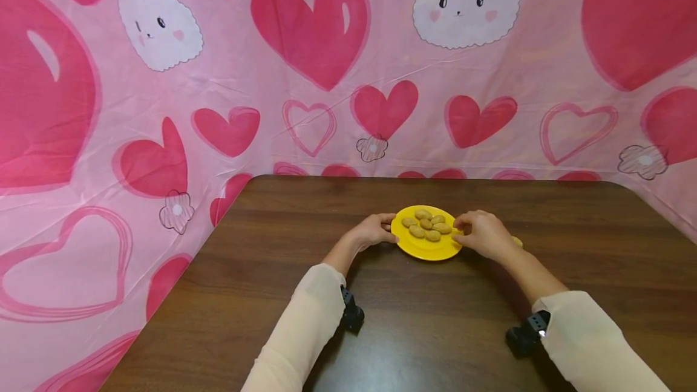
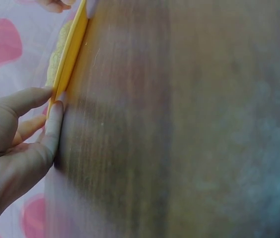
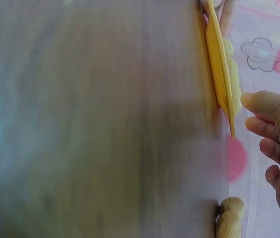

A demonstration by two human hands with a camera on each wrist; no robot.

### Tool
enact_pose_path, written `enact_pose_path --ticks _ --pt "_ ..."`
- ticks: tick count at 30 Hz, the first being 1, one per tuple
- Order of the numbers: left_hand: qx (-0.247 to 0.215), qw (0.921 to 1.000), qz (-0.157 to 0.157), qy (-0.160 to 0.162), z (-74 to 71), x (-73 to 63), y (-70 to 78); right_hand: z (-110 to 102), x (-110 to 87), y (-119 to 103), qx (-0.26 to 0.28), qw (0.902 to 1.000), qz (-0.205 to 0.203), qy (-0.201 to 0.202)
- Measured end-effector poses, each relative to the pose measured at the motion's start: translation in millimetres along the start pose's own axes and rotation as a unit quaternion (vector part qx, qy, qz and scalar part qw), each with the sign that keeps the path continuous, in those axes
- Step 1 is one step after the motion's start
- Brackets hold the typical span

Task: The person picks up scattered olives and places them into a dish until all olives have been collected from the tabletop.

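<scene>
A round yellow plate [image 1: 427,251] sits on the table, carrying several tan, lumpy pieces [image 1: 426,224] that look like peanuts in their shells. My left hand [image 1: 371,231] grips the plate's left rim between thumb and fingers; the left wrist view shows the left hand [image 2: 18,134] at the plate's edge. Over the right rim, my right hand [image 1: 484,233] has its thumb and bent fingers close to the peanuts. Whether a peanut is between those fingertips is hidden. Another peanut [image 3: 230,218] lies on the table, partly behind the right hand in the head view.
The dark wooden table [image 1: 414,331] reaches back to a pink cloth [image 1: 229,77] printed with hearts and rabbits. A small black camera is strapped at each wrist, over pale sleeves [image 1: 305,319].
</scene>
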State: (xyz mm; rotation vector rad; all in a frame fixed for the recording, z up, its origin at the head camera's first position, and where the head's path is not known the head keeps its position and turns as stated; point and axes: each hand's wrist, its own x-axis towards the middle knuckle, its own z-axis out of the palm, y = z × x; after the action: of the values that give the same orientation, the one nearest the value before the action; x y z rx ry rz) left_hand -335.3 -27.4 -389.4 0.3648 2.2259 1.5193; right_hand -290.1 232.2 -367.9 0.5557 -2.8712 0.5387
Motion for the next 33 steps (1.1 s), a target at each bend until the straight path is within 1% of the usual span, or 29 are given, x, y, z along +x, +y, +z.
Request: enact_pose_path --ticks 8,11,15,18,25,26,28,33 --pt "0.002 1.0000 -0.001 -0.002 0.5 1.6 -1.2 -6 -9.8 13 0.018 0.9995 0.025 -0.004" --pt "-0.003 1.0000 0.003 -0.004 0.5 1.9 -1.7 -8 -12.7 18 0.024 0.9992 0.033 -0.007" --pt "-0.009 0.9999 0.007 -0.006 0.6 2.0 -2.2 -10 -16.4 24 0.023 0.9989 0.041 -0.006" --pt "-0.005 1.0000 0.004 -0.004 0.8 1.4 -1.6 -13 -20.1 27 0.020 0.9989 0.041 -0.004" --pt "0.006 1.0000 -0.002 0.000 0.3 1.5 -0.8 -21 -32.7 36 0.056 0.9964 0.063 -0.014" --pt "0.007 1.0000 -0.001 0.000 0.3 1.6 -0.8 -22 -34.4 38 0.059 0.9961 0.064 -0.012" --pt "0.008 1.0000 0.001 -0.001 0.3 1.6 -0.6 -24 -37.2 42 0.047 0.9972 0.059 -0.001" --pt "0.007 1.0000 0.003 -0.004 0.2 1.8 -0.9 -28 -43.1 50 0.001 0.9985 0.038 0.040"
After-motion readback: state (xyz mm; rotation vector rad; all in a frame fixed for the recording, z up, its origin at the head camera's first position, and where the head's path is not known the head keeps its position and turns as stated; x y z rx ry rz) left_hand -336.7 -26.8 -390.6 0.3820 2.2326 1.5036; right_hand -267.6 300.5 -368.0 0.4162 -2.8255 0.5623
